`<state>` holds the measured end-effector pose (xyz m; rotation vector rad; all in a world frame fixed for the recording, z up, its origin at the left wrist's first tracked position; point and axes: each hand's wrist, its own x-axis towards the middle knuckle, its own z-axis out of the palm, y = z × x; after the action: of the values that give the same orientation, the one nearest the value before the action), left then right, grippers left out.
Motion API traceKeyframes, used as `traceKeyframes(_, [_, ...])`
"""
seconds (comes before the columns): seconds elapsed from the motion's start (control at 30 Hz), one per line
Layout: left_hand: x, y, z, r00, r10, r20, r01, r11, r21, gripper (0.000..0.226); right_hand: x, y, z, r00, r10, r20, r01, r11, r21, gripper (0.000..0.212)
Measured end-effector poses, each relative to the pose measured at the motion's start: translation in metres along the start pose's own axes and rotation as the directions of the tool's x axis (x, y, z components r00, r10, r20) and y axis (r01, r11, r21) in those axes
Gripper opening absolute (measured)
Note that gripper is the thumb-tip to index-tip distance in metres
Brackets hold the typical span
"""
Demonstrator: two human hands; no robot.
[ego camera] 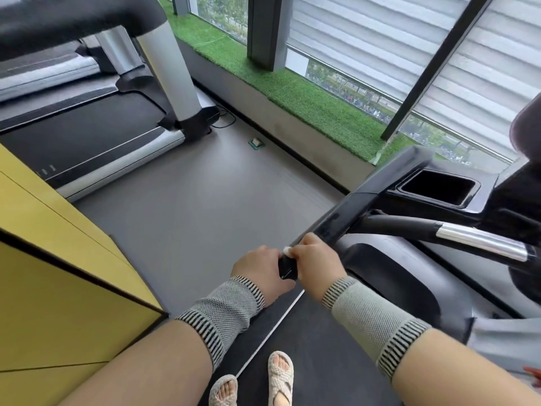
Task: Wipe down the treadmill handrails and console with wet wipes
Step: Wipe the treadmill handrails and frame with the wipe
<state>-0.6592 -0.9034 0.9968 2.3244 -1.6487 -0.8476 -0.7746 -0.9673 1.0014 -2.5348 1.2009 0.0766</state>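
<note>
Gripping the handrail (336, 224) end, both hands (288, 263) pinch a wipe (287, 251).

Colours: mostly black, grey, yellow + green.
Long glossy black plastic handrail (345, 212) w/ a small white wet wipe (287, 251) at its end; black console tray (439, 187); crossbar black w/ shiny chrome section (480, 241). Knit wrist sleeves: L grey mesh (222, 315), R pale green-grey mesh (374, 320), both w/ black-and-white striped cuffs. Beige woven sandals (281, 376). Flat grey floor (205, 200), bright yellow cabinet panels (58, 259) w/ black seams, green artificial-turf sill (307, 98), 2nd treadmill silver + black (117, 121), white slatted blinds (380, 30).
</note>
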Motion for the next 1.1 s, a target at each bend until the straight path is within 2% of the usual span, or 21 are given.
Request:
traceKeyframes(0.1, [-0.001,-0.001,0.000,1.000,0.003,-0.007,-0.003,1.000,-0.005,0.039,-0.003,0.001,-0.002,0.999,-0.029,0.043,0.026,0.997,0.073,0.027])
traceKeyframes(0.13, [0.000,-0.001,0.001,1.000,0.005,-0.007,-0.005,1.000,-0.008,0.041,-0.001,0.005,-0.005,1.000,-0.010,0.019,0.008,0.996,0.093,0.026])
traceKeyframes(0.23, [0.001,-0.004,0.001,1.000,0.009,-0.003,-0.009,1.000,-0.003,0.048,0.001,0.018,-0.013,0.975,0.173,-0.143,-0.151,0.977,0.151,0.028])
traceKeyframes(0.3, [0.001,-0.003,0.002,1.000,0.010,0.006,-0.010,1.000,-0.003,0.047,-0.004,0.016,-0.006,0.963,0.220,-0.153,-0.195,0.967,0.162,0.029])
traceKeyframes(0.5, [-0.002,-0.002,0.002,1.000,-0.005,-0.001,0.005,1.000,0.017,0.036,-0.024,-0.011,0.011,0.997,0.066,-0.031,-0.058,0.978,0.199,0.027])
traceKeyframes(0.57, [-0.006,-0.004,0.001,1.000,0.011,0.014,-0.011,0.999,0.031,0.042,-0.020,-0.002,0.002,0.989,0.114,-0.099,-0.084,0.962,0.260,0.027])
traceKeyframes(0.67, [-0.011,-0.012,0.002,1.000,0.012,0.018,-0.012,0.999,0.035,0.048,-0.013,0.013,-0.004,0.933,0.259,-0.249,-0.181,0.938,0.297,0.026])
traceKeyframes(0.73, [-0.013,-0.014,0.004,1.000,0.009,0.016,-0.009,1.000,0.029,0.048,-0.016,0.007,0.004,0.932,0.279,-0.230,-0.204,0.932,0.301,0.026])
traceKeyframes(0.93, [-0.017,-0.016,0.005,1.000,0.016,0.001,-0.016,0.999,0.038,0.044,-0.031,-0.017,0.020,0.974,0.187,-0.130,-0.127,0.920,0.370,0.025])
traceKeyframes(1.0, [-0.019,-0.017,0.005,1.000,0.018,0.004,-0.018,0.999,0.046,0.047,-0.025,-0.006,0.012,0.958,0.226,-0.179,-0.145,0.914,0.378,0.023])
traceKeyframes(1.1, [-0.022,-0.019,0.005,1.000,0.020,0.002,-0.020,0.999,0.034,0.051,-0.019,0.009,0.008,0.883,0.349,-0.313,-0.221,0.899,0.379,0.023])
